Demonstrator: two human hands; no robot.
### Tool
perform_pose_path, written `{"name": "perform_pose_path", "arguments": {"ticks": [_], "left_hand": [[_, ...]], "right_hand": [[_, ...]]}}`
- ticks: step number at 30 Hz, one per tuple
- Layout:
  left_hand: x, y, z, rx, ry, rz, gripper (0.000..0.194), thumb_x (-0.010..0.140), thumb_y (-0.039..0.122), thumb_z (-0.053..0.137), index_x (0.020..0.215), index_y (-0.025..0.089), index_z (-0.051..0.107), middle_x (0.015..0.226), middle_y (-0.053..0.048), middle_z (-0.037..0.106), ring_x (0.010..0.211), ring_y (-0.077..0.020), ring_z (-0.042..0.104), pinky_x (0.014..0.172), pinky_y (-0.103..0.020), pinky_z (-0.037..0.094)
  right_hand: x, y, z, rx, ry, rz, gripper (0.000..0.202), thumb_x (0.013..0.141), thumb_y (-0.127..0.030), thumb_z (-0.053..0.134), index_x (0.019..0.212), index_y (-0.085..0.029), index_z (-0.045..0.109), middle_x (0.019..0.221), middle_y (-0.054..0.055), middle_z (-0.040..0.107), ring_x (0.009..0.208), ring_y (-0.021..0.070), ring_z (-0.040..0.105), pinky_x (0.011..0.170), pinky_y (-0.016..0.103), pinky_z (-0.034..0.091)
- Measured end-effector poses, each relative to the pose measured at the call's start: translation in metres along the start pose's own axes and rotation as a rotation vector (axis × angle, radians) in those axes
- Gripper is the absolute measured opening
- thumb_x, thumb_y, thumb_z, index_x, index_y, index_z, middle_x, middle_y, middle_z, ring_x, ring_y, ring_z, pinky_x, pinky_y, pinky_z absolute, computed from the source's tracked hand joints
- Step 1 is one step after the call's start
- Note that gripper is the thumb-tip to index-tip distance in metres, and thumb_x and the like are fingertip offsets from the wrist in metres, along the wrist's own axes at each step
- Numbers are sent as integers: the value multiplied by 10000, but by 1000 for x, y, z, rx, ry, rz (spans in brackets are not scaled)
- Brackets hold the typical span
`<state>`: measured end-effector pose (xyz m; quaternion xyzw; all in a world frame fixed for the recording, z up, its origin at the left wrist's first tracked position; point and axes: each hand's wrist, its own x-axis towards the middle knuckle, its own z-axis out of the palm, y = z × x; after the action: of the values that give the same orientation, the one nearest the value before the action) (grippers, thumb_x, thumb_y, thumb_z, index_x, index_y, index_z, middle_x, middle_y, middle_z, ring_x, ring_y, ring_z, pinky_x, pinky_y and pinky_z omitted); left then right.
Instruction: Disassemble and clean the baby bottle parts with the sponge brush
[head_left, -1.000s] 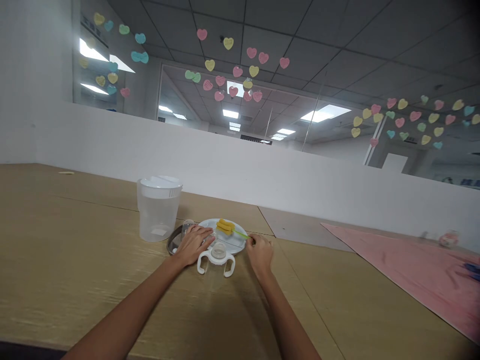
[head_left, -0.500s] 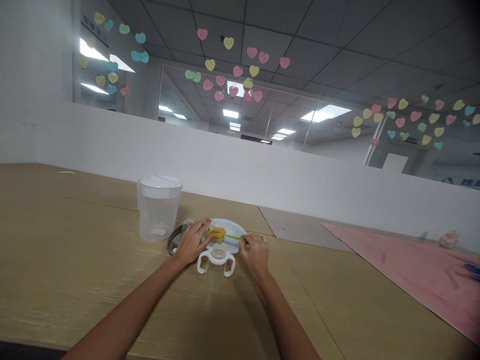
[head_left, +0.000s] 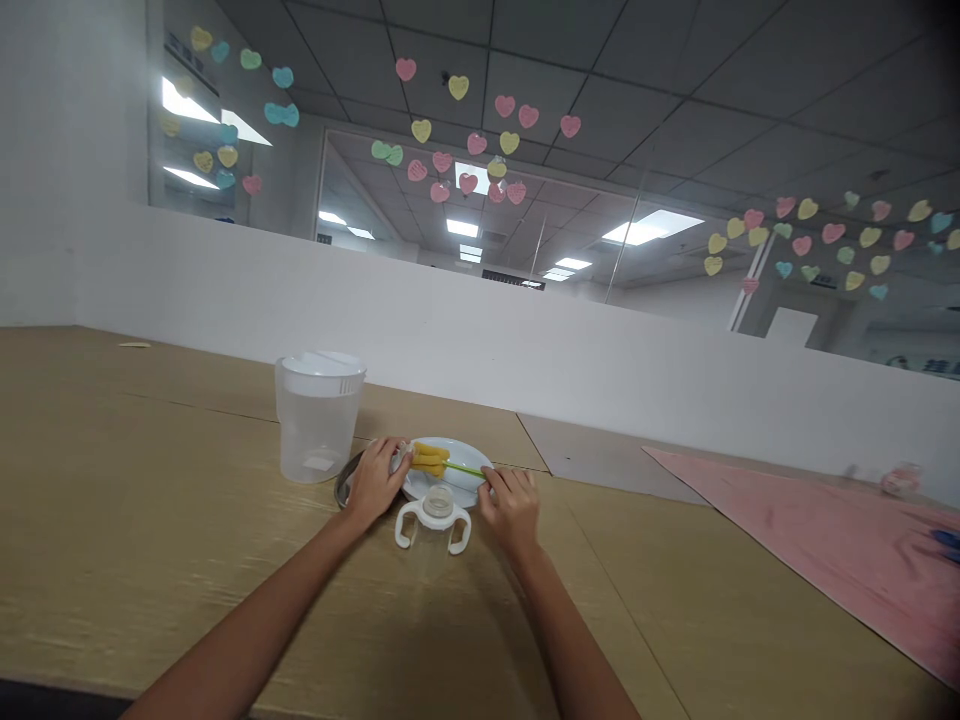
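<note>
My right hand is closed on the thin green handle of a sponge brush, whose yellow sponge head points left over a white plate. At the left end of the sponge, my left hand has its fingers bent around a small translucent piece that looks like a bottle nipple; fingers hide part of it. In front of the plate stands a clear baby bottle, uncapped, with a white two-handled ring around its neck. Behind my left hand a dark-rimmed round dish shows partly.
A translucent lidded pitcher stands left of the plate. A pink board lies on the right of the wooden table, with a small pinkish object on it. A white partition rises behind the table.
My left hand has drawn back slightly left, off the sponge's side, so more of the yellow head shows. The right hand and the bottle stay nearly in place.
</note>
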<state>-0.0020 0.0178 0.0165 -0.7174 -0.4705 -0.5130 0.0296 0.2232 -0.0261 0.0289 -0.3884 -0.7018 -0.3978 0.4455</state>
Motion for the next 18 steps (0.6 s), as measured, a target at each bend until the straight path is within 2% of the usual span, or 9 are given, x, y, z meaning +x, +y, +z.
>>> {"name": "perform_pose_path", "arguments": {"ticks": [11, 18], "left_hand": [[-1, -3, 3, -64, 9, 47, 277, 845, 291, 439, 1086, 190, 530, 1075, -67, 637, 996, -206, 582, 897, -364, 440], [0, -7, 7, -79, 31, -29, 327, 814, 247, 468, 1136, 191, 485, 1083, -70, 629, 970, -204, 592, 892, -373, 451]], "right_hand": [[1, 1, -1, -18, 51, 131, 207, 786, -96, 479, 804, -165, 673, 669, 26, 642, 663, 136, 525, 676, 278, 314], [3, 0, -3, -6, 59, 139, 212, 790, -96, 476, 795, -168, 675, 665, 21, 653, 658, 134, 541, 685, 274, 325]]}}
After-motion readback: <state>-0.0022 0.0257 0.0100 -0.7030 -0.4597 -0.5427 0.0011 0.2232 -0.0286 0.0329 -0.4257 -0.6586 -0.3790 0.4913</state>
